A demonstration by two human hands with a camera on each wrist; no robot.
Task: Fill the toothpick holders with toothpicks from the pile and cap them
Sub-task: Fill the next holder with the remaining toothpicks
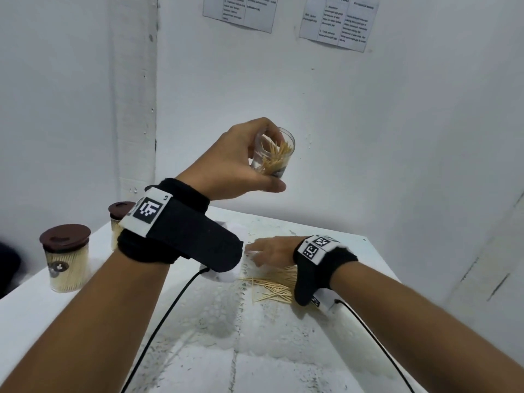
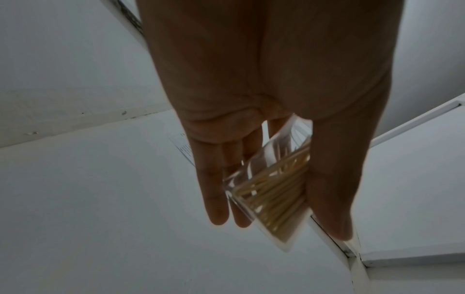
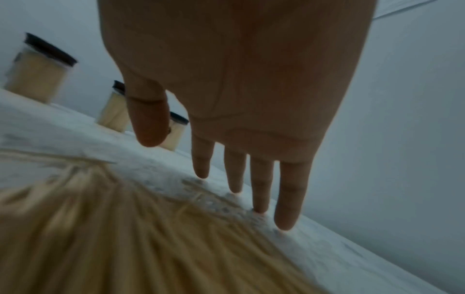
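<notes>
My left hand (image 1: 275,161) is raised well above the table and grips a clear uncapped toothpick holder (image 1: 279,150) between thumb and fingers. The holder is tilted and partly filled with loose toothpicks, also seen in the left wrist view as holder (image 2: 266,179) inside my left hand (image 2: 276,220). My right hand (image 1: 263,251) lies low over the toothpick pile (image 1: 272,287) with straight fingers. In the right wrist view my right hand (image 3: 193,165) has its fingertips (image 3: 259,206) touching the table past the pile (image 3: 125,228). It holds nothing.
Capped, full holders with brown lids stand at the table's left edge (image 1: 66,259) (image 1: 119,219); the right wrist view shows three (image 3: 37,75) (image 3: 114,113) (image 3: 176,133). The white table (image 1: 255,350) meets walls behind and to the right. Black cables (image 1: 170,307) trail from both wrists.
</notes>
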